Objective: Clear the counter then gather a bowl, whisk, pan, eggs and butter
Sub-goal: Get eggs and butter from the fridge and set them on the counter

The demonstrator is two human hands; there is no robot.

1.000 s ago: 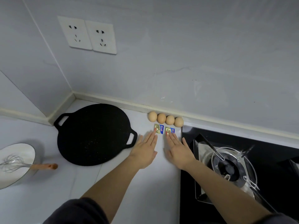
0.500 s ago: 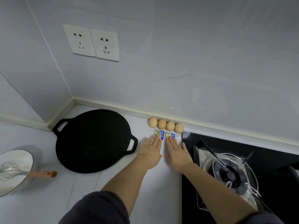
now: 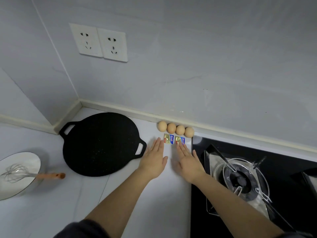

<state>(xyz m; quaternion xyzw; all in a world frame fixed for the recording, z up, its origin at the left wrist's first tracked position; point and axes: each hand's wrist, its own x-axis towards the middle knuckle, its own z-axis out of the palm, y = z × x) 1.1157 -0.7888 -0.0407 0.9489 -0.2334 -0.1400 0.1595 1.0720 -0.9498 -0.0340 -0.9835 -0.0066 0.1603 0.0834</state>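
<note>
Hands: the left hand (image 3: 153, 160) and the right hand (image 3: 187, 162) lie palm down, side by side on the white bench (image 3: 154, 203), fingers straight and close together, gripping nothing.
Left fingertips: just beside the near left corner of the left butter packet (image 3: 168, 138); whether they touch it cannot be told.
Right fingertips: at the near edge of the right butter packet (image 3: 180, 140), seemingly touching it.
Butter: two small gold-and-blue packets lying flat with a narrow gap between them, between the hands and the eggs (image 3: 175, 129).
Eggs: four brown ones in a row along the foot of the wall, just behind the packets.
Pan: the pan (image 3: 101, 144) is black, round and flat with two loop handles; it lies left of the hands, its right handle near the left hand.
Bowl: the bowl (image 3: 32, 160) is white and stands farther left, at the frame's edge.
Whisk: the whisk (image 3: 17, 172) has its wire head inside the bowl, its wooden handle over the rim, pointing towards the pan.
Stove: the stove (image 3: 240, 177) is a black hob with a gas burner and metal pot support, just right of the right hand.
Sockets: two white sockets (image 3: 99, 42) sit on the grey wall above the pan.
</note>
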